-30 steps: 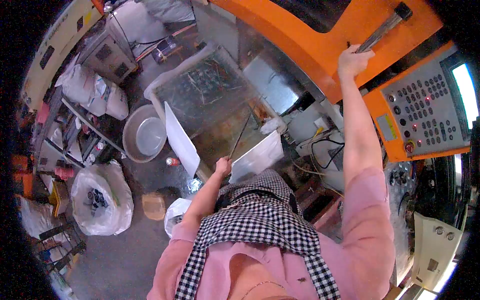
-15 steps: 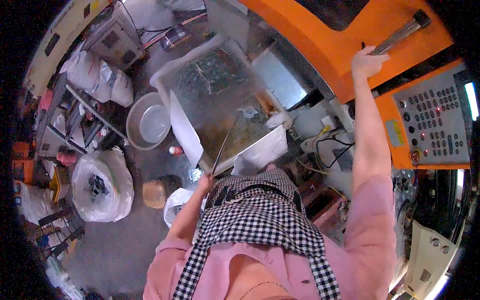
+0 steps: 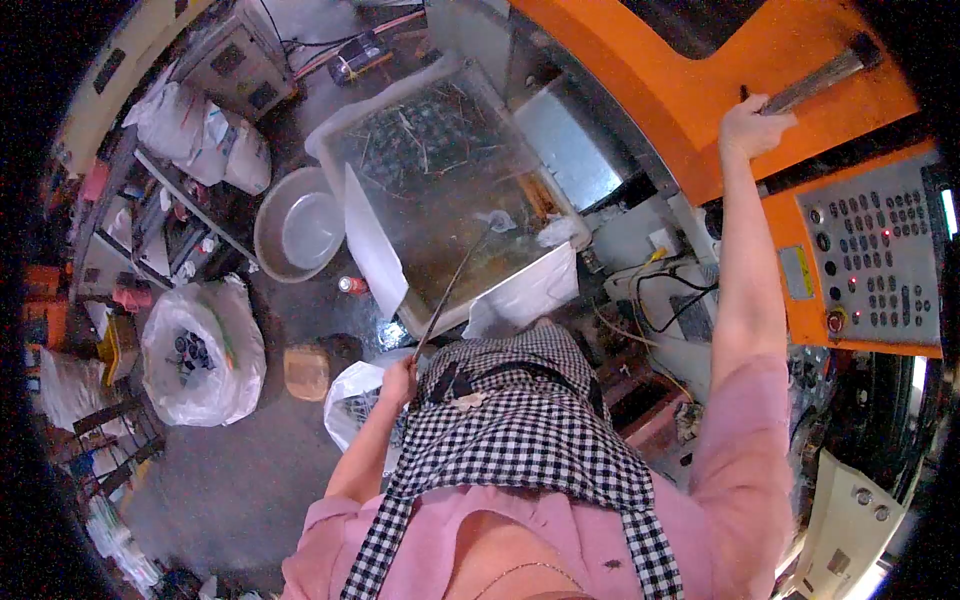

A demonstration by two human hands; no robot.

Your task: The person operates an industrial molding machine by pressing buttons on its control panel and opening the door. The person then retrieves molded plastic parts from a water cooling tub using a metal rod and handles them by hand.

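My left hand (image 3: pixel 399 380) is closed round the near end of a long thin rod (image 3: pixel 446 295). The rod slants up over a large water-filled tub (image 3: pixel 330 118), its far tip close to a small clear piece (image 3: pixel 497 220). Dark parts and thin sticks (image 3: pixel 415 130) lie in the tub's far part. White sheets (image 3: pixel 372 240) stand along its near sides. At the upper right, my right hand (image 3: pixel 754 128) is wrapped round a handle (image 3: pixel 820 82) on an orange machine door (image 3: pixel 650 90).
A round basin (image 3: pixel 300 232) stands left of the tub, with a red can (image 3: pixel 352 285) below it. A white bag of dark parts (image 3: pixel 205 355) and a brown block (image 3: pixel 306 373) are on the floor. The control panel (image 3: pixel 870 250) is at right, near cables (image 3: pixel 650 300).
My left hand has drawn back toward my body and left with the rod. The whole view has shifted; my right hand keeps its hold on the handle.
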